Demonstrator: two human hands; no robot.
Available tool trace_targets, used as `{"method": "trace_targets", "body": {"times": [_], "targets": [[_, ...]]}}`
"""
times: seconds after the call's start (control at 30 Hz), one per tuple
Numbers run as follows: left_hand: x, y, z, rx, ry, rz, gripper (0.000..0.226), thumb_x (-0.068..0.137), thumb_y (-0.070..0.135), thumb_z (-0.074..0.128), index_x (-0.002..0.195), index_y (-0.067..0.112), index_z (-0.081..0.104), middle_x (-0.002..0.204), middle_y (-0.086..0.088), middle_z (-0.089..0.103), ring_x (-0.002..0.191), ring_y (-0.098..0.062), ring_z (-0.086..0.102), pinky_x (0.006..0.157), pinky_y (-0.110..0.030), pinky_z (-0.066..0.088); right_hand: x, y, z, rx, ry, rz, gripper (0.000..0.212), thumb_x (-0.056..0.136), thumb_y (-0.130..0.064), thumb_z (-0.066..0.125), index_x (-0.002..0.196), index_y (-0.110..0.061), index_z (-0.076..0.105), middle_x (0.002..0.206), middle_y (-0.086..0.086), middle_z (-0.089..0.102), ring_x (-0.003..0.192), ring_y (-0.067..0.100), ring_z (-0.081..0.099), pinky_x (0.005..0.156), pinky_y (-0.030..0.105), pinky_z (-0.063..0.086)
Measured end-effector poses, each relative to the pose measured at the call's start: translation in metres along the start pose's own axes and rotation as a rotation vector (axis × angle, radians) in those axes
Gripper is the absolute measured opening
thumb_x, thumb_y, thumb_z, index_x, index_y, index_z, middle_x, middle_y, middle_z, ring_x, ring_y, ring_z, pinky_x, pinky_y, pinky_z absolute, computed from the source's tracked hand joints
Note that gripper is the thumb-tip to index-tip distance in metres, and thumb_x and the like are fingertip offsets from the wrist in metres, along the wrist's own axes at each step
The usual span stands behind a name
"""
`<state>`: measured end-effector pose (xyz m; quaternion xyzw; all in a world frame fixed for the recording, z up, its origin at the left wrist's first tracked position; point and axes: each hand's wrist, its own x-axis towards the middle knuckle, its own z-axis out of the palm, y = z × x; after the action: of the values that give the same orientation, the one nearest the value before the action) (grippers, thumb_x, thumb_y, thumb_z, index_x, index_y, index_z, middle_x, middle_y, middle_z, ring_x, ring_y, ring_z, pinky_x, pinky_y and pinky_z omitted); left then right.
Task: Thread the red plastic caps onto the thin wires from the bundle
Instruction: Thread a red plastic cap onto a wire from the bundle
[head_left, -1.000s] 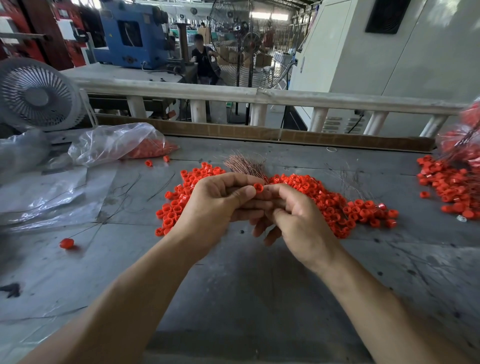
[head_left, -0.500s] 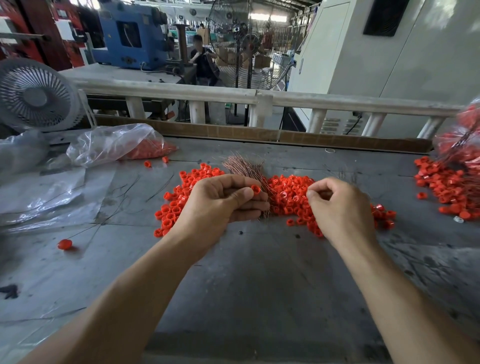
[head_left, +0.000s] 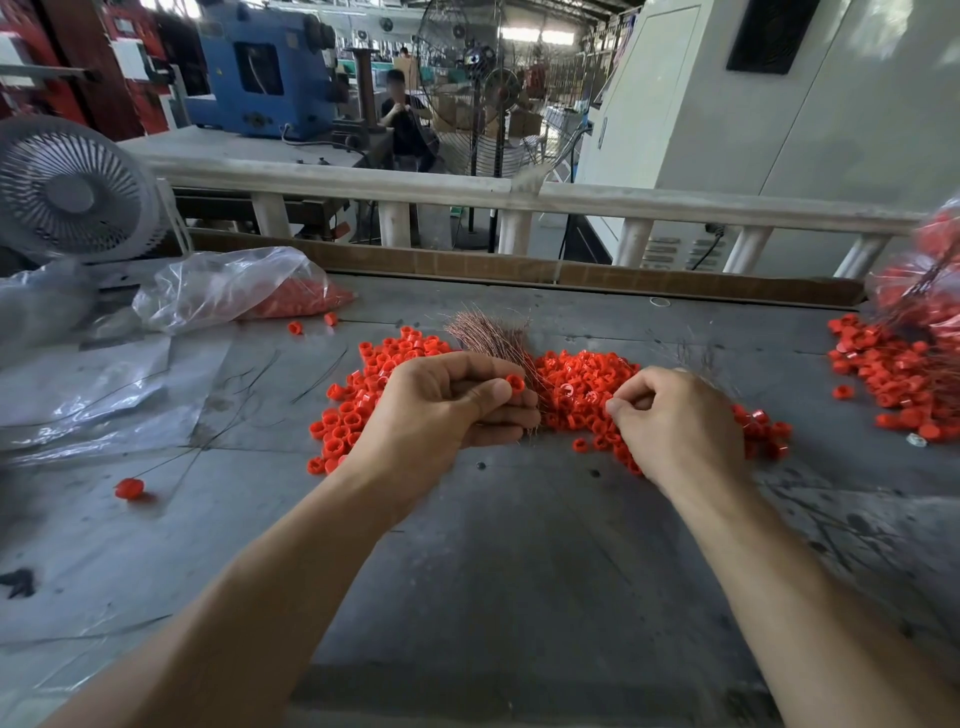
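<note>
Wire bundle (head_left: 491, 340): thin coppery strands, clamped in my left hand (head_left: 441, 410), tips fanning up and away from me above the fingers. One red cap (head_left: 515, 383) sits at the tip of my left thumb, against the bundle. Right hand (head_left: 675, 421): fingers curled, thumb and forefinger pinched together over the loose cap pile (head_left: 576, 384); whether they hold a cap or a wire, I cannot tell. Pile spreads across the tabletop (head_left: 519, 545) behind and between both hands. Second heap of caps (head_left: 893, 374) lies far right, with threaded wires running up into a blurred red mass. Stray cap (head_left: 129, 488) near left, on a wire. Tabletop: grey, scuffed, bordered by a pale railing (head_left: 467, 195). Clear plastic bag (head_left: 228, 286), left rear, holds more red caps. White fan (head_left: 67, 192) beside it. Beyond: workshop hall, blue machine (head_left: 260, 67), a seated person (head_left: 402, 119).
</note>
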<state>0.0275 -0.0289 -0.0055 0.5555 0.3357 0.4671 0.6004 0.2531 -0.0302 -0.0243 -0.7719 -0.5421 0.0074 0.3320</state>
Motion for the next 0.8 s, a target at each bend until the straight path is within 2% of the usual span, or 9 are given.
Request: {"method": "trace_targets", "body": {"times": [0.1, 0.2, 0.27, 0.33, 0.47, 0.53, 0.6, 0.73, 0.8], "targets": [[0.000, 0.000, -0.001, -0.004, 0.003, 0.000, 0.017, 0.098, 0.000, 0.058, 0.110, 0.003, 0.070, 0.099, -0.017, 0.078, 0.095, -0.029, 0.077, 0.079, -0.033, 0.064, 0.000, -0.003, -0.002, 0.046, 0.067, -0.012, 0.010, 0.088, -0.027, 0.073, 0.079, -0.024, 0.068, 0.080, -0.008, 0.066, 0.078, 0.021, 0.064, 0.067, 0.032, 0.049], [0.000, 0.000, -0.001, 0.003, 0.001, -0.001, 0.017, 0.098, 0.000, 0.058, 0.110, 0.003, 0.070, 0.099, -0.017, 0.078, 0.094, -0.029, 0.077, 0.079, -0.033, 0.064, -0.002, -0.008, -0.003, 0.101, 0.116, -0.037, 0.013, 0.088, -0.025, 0.073, 0.076, -0.024, 0.067, 0.066, -0.019, 0.059, 0.063, 0.009, 0.058, 0.058, 0.025, 0.039], [0.000, 0.000, -0.001, 0.009, -0.001, 0.000, 0.017, 0.098, 0.000, 0.058, 0.110, 0.004, 0.070, 0.099, -0.016, 0.078, 0.094, -0.028, 0.077, 0.079, -0.033, 0.064, -0.003, -0.010, -0.002, 0.122, 0.117, -0.056, 0.015, 0.089, -0.021, 0.074, 0.075, -0.023, 0.067, 0.065, -0.020, 0.059, 0.063, 0.007, 0.059, 0.058, 0.024, 0.041], [0.000, 0.000, 0.000, 0.007, 0.000, -0.002, 0.017, 0.098, 0.000, 0.058, 0.109, 0.004, 0.070, 0.098, -0.016, 0.078, 0.094, -0.028, 0.077, 0.079, -0.033, 0.064, -0.004, -0.009, -0.001, 0.117, 0.123, -0.044, 0.015, 0.089, -0.019, 0.073, 0.076, -0.022, 0.066, 0.066, -0.017, 0.060, 0.065, 0.011, 0.060, 0.059, 0.026, 0.043], [0.000, 0.000, 0.000, 0.012, 0.001, -0.006, 0.017, 0.098, -0.001, 0.058, 0.110, 0.003, 0.070, 0.099, -0.016, 0.078, 0.094, -0.028, 0.077, 0.079, -0.033, 0.064, -0.004, -0.006, -0.003, 0.174, 0.100, -0.038, 0.008, 0.091, -0.018, 0.071, 0.089, -0.025, 0.068, 0.079, -0.013, 0.068, 0.074, 0.012, 0.066, 0.069, 0.033, 0.055], [0.000, 0.000, 0.000, 0.013, 0.002, -0.010, 0.017, 0.098, 0.000, 0.058, 0.111, 0.004, 0.070, 0.099, -0.016, 0.078, 0.094, -0.028, 0.077, 0.080, -0.033, 0.064, -0.005, -0.007, -0.004, 0.254, 0.099, -0.074, 0.011, 0.092, -0.016, 0.069, 0.091, -0.026, 0.072, 0.080, -0.014, 0.069, 0.074, 0.006, 0.066, 0.067, 0.025, 0.055], [0.000, 0.001, 0.000, 0.012, 0.004, -0.013, 0.017, 0.098, 0.000, 0.058, 0.111, 0.003, 0.069, 0.099, -0.016, 0.078, 0.094, -0.028, 0.077, 0.080, -0.034, 0.064, -0.008, -0.009, -0.005, 0.374, 0.077, -0.090, 0.016, 0.093, -0.014, 0.069, 0.090, -0.028, 0.076, 0.073, -0.015, 0.069, 0.071, 0.002, 0.064, 0.057, 0.012, 0.047], [-0.001, 0.001, 0.001, 0.020, 0.011, -0.010, 0.017, 0.099, -0.001, 0.058, 0.109, 0.003, 0.070, 0.097, -0.016, 0.078, 0.093, -0.028, 0.077, 0.080, -0.034, 0.064, -0.013, -0.015, -0.002, 0.620, -0.022, -0.063, 0.018, 0.093, -0.014, 0.072, 0.090, -0.031, 0.078, 0.071, -0.012, 0.071, 0.060, 0.008, 0.062, 0.055, 0.024, 0.050], [0.000, 0.001, 0.002, 0.025, 0.014, -0.011, 0.017, 0.099, -0.001, 0.058, 0.110, 0.003, 0.070, 0.097, -0.016, 0.078, 0.093, -0.028, 0.077, 0.080, -0.034, 0.064, -0.015, -0.020, 0.000, 0.786, -0.099, -0.016, 0.018, 0.093, -0.010, 0.073, 0.091, -0.028, 0.078, 0.067, -0.009, 0.070, 0.058, 0.005, 0.059, 0.051, 0.023, 0.049]]}}
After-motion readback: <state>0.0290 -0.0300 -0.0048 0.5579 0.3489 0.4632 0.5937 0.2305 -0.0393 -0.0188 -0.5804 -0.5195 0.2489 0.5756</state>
